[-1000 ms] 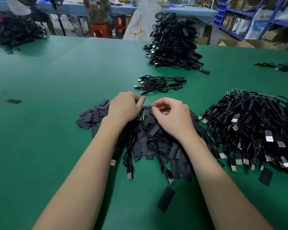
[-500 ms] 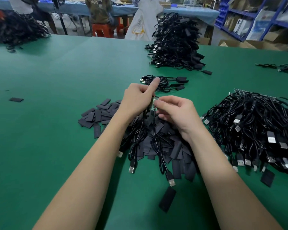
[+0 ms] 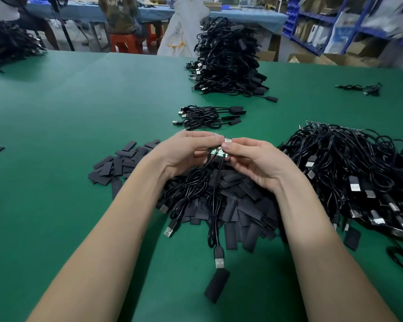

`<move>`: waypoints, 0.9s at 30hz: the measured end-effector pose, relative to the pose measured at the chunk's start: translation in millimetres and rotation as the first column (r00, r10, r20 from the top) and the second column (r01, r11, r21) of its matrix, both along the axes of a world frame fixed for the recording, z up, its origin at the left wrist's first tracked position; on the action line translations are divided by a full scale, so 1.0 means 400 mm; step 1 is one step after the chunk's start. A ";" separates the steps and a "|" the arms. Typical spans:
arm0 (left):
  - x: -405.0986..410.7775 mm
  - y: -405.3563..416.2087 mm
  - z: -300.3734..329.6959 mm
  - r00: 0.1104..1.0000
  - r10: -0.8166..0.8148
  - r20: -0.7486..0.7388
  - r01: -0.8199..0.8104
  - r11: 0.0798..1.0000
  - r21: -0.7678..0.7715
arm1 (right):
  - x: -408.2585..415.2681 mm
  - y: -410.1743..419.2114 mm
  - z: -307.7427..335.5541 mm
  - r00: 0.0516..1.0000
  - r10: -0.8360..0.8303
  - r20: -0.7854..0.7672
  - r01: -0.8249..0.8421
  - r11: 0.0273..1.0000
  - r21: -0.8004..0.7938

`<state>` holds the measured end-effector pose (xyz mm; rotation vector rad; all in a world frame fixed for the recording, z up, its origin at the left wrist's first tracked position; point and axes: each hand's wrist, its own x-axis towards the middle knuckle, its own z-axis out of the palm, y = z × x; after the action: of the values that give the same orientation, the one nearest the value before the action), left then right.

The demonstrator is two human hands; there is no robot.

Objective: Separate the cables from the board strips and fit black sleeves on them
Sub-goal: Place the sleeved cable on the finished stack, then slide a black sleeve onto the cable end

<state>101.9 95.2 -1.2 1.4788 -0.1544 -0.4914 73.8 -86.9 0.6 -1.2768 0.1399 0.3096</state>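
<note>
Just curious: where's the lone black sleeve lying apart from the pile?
The lone black sleeve lies on the green table between the forearms, just below a USB plug.

You have two hands, the left hand (image 3: 184, 154) and right hand (image 3: 256, 163), at one small board strip (image 3: 221, 147); three cables (image 3: 209, 205) hang below your fingers (image 3: 236, 149); one stray sleeve (image 3: 216, 288) lies nearer you.

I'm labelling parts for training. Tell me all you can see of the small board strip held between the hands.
The small green board strip is pinched above the pile of flat black sleeves by the left hand and right hand. It shows small pale segments. Thin black cables hang from it, ending in silver USB plugs on the green table.
</note>
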 end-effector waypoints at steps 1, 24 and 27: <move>0.000 -0.005 -0.001 1.000 -0.011 -0.006 0.011 1.000 -0.012 | -0.001 -0.005 -0.001 1.000 0.014 -0.007 -0.014 1.000 0.020; -0.020 -0.043 0.011 0.966 -0.054 -0.252 -0.025 0.953 -0.302 | -0.010 -0.021 -0.007 0.997 -0.010 -0.082 0.035 0.951 0.308; -0.002 -0.007 0.015 0.995 0.097 -0.024 -0.096 0.995 0.032 | -0.008 -0.039 0.003 0.999 -0.043 -0.028 0.049 0.967 0.249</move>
<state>101.2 92.5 5.0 1.5025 -0.0554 -0.4361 70.7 -102.5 1.6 -1.0187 0.1445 0.2921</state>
